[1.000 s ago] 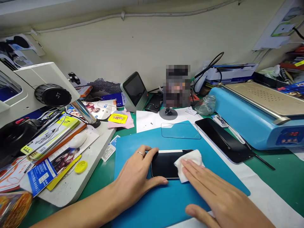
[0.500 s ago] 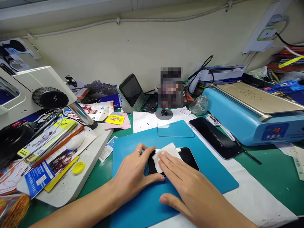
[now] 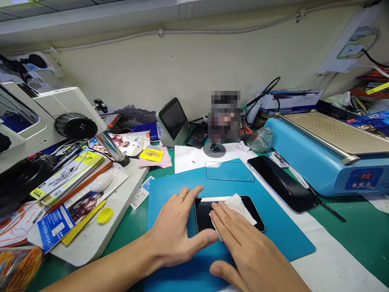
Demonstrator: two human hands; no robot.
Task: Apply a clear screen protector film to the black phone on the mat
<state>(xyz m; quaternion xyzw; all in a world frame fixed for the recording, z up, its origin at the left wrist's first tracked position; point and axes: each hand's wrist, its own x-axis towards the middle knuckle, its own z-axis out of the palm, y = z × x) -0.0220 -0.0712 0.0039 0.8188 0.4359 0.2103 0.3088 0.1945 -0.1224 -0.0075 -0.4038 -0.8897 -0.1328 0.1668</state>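
A black-fronted phone lies sideways on the blue mat. My right hand presses a folded white wipe against its surface, the fingers stretched out side by side over the wipe and the thumb apart. At the phone's left end my left hand is open, thumb and fingers spread around that corner; whether it touches the phone I cannot tell. Behind the phone, a clear screen protector with a dark outline lies on the mat.
Right of the mat lies another black phone beside a thin dark-tipped tool. A blue heating plate machine and a glass jar stand behind. On the left are a microscope stand, boxes and a yellow cap.
My right hand has slid the wipe rightward across the phone, baring its left part. The left hand's fingers have lifted and spread wider. The whole view has shifted slightly.
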